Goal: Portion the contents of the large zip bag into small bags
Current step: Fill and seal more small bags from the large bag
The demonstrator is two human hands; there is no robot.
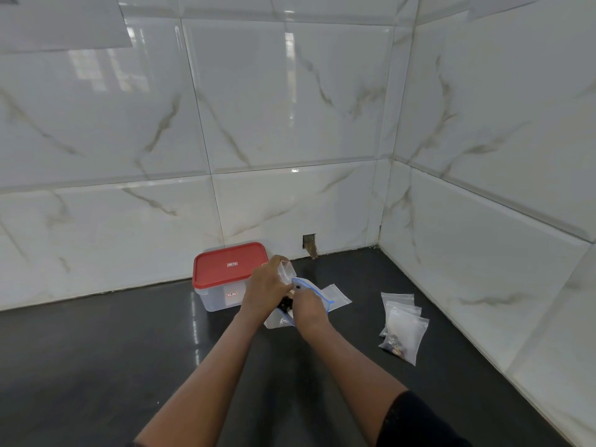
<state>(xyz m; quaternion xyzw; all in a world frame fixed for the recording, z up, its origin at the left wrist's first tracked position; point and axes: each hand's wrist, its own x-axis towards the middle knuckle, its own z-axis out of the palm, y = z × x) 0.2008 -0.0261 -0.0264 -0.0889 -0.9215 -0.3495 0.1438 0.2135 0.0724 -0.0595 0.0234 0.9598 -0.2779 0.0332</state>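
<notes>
My left hand point(266, 287) grips a small clear bag point(286, 271), its open top sticking up above my fingers. My right hand point(309, 304) holds the large zip bag point(311, 287) by its blue-lined mouth, close against the left hand. Dark small pieces point(285, 306) show between the two hands. An empty small bag point(337, 296) lies flat on the dark counter just right of my hands. Further right, a pile of small bags point(403, 327) lies on the counter, the nearest one with dark and brownish pieces in its bottom.
A clear plastic box with a red lid point(229, 264) stands against the back wall just left of my hands. White marbled tile walls meet in a corner at the right. A small hole in the tile point(309, 245) sits behind the hands. The black counter point(113, 350) stretches left and forward.
</notes>
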